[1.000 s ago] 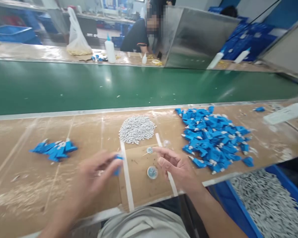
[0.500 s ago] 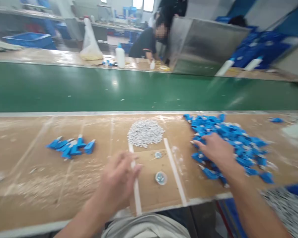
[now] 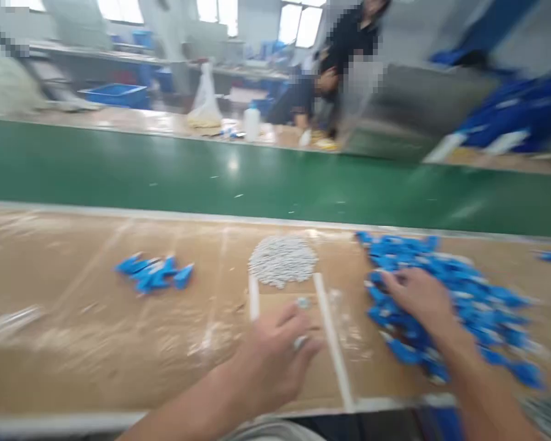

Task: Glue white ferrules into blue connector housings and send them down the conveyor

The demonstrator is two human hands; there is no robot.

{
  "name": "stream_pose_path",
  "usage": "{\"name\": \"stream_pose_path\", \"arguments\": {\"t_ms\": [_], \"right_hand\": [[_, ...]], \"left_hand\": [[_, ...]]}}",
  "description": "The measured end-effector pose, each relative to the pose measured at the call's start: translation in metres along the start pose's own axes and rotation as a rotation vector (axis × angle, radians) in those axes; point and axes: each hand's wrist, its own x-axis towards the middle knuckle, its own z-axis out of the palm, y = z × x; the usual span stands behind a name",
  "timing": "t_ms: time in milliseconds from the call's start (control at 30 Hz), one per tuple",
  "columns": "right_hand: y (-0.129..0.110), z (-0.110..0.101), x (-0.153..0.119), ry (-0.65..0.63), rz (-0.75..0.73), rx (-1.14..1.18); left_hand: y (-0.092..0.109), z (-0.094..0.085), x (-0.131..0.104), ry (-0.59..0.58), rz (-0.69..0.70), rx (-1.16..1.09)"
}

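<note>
My left hand (image 3: pixel 287 355) is over the cardboard strip between two white tape lines, thumb and fingers apart. Between them shows a small clear cup (image 3: pixel 299 342); contact with it is blurred. Just beyond the fingertips lies a small round pale-blue piece (image 3: pixel 303 302). On the right, my right hand (image 3: pixel 420 300) rests at the near-left part of a heap of blue plastic pieces (image 3: pixel 468 294) with white ends. Its fingers are curled against the thumb at a blue piece, mostly hidden by the hand. A round pile of small grey-white pins (image 3: pixel 282 260) lies beyond the strip.
A small group of blue pieces (image 3: pixel 153 272) lies left on the brown table (image 3: pixel 87 343). Behind runs a green belt (image 3: pixel 174 177). Across it stand a white bottle (image 3: pixel 252 122), a plastic bag (image 3: pixel 205 101) and a metal box (image 3: pixel 395 116); a person leans over there.
My left hand has moved right, from beside the tape line to over the small cup. My right hand stays at the blue heap, its fingers curled in more. The view has shifted.
</note>
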Motion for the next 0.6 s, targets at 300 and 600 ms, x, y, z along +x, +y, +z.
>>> {"name": "stream_pose_path", "arguments": {"t_ms": [300,600], "right_hand": [[-0.058,-0.013,-0.031,-0.078,0.135,0.769],[-0.114,0.027,-0.103,-0.652,0.601,1.609]], "left_hand": [[-0.007,0.009,0.029,-0.012,0.037,-0.037],[-0.018,0.016,0.051,0.197,0.478,0.07]]}}
